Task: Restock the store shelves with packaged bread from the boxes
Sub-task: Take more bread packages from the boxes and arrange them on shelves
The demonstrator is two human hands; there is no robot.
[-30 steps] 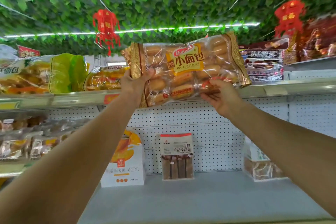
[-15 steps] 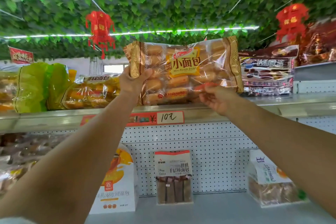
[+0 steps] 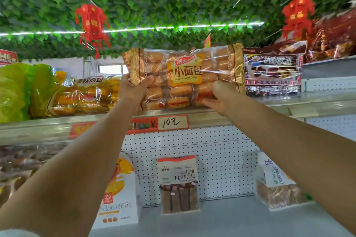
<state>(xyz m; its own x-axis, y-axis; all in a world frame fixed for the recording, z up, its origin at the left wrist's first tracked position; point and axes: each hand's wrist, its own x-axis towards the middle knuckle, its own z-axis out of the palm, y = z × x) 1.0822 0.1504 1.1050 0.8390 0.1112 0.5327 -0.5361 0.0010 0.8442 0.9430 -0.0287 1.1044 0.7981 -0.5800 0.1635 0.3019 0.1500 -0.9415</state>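
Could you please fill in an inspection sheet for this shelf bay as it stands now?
Surface: top shelf with a price tag reading 10; lower shelf below.
Job's things: bread bag upright, bottom edge at the top shelf.
Clutter: yellow bag to its left, dark pack to its right; three packs on the lower shelf.
Grippers: left hand grips the bag's left end; right hand holds its lower right.
Cables: nothing seen.
Surroundings: leaf ceiling, red lanterns.
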